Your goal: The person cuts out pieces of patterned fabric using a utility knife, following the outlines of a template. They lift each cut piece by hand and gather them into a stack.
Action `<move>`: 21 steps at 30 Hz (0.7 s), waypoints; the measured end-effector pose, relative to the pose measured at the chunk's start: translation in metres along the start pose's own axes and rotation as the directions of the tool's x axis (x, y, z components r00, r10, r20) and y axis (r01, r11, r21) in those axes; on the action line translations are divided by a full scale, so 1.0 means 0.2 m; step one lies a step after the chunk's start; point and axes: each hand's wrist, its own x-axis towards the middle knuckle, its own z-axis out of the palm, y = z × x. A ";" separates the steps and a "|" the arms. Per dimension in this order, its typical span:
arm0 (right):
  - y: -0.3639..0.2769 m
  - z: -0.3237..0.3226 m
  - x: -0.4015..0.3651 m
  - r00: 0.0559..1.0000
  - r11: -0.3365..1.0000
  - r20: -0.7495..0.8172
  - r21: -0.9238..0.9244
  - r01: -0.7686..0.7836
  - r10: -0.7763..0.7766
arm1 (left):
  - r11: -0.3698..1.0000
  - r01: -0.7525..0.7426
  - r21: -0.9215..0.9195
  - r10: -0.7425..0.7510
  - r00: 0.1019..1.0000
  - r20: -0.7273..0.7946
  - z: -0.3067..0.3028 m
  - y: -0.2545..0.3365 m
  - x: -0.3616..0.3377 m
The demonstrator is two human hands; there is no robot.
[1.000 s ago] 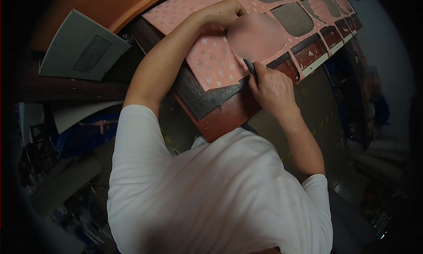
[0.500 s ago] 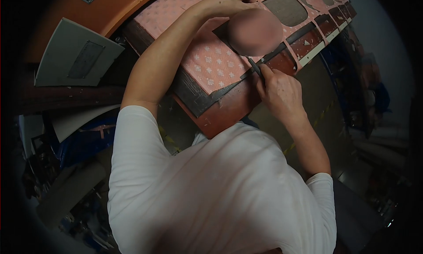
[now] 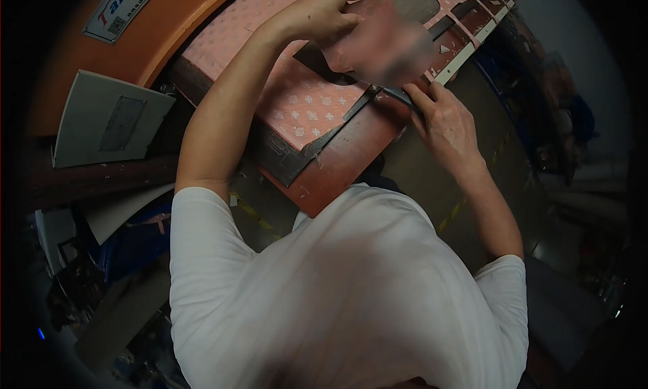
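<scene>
My left hand (image 3: 320,14) pinches a lifted piece of pink sheet (image 3: 347,48) over the board's far part. Part of that piece is lost in a blurred patch. Below and to the right, my right hand (image 3: 449,126) grips a thin dark tool (image 3: 398,93), its front end near the edge of the sheet. A pink sheet with white cross-like marks (image 3: 310,112) lies on a dark board (image 3: 283,163) on the reddish-brown table (image 3: 351,159). Cut-out openings show in the pink sheet at the upper right.
An orange machine body (image 3: 61,58) with a lettered label (image 3: 121,11) stands at the upper left. Below it is a pale panel (image 3: 101,119). Blue material (image 3: 142,240) lies at the lower left. Yellow-black tape (image 3: 253,213) marks the floor.
The pink piece by my left hand now hangs raised and bent, with a dark gap beneath. My right hand and the tool are farther right in view. The view has shifted, showing the machine's label.
</scene>
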 end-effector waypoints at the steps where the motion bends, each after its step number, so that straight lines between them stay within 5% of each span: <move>1: 0.03 -0.01 0.01 1.000 1.000 -0.004 -0.018 0.017 -0.017 | 1.000 -0.021 0.019 0.021 1.000 -0.013 0.00 0.03 0.00; 5: 0.14 -0.05 0.09 0.995 0.988 -0.009 -0.121 0.100 -0.102 | 0.987 -0.051 0.151 0.056 0.998 -0.029 -0.03 0.15 0.04; 8: 0.22 -0.06 0.14 0.985 0.972 -0.010 -0.168 0.166 -0.170 | 0.949 0.096 0.300 -0.126 0.989 0.082 -0.09 0.31 0.08; 13: 0.33 -0.09 0.18 0.970 0.957 0.005 -0.159 0.242 -0.244 | 0.957 0.047 0.285 -0.062 0.997 0.045 -0.07 0.38 0.11; 21: 0.49 -0.14 0.22 0.944 0.939 -0.017 -0.114 0.326 -0.330 | 0.926 0.168 0.338 -0.182 0.983 0.010 -0.05 0.50 0.14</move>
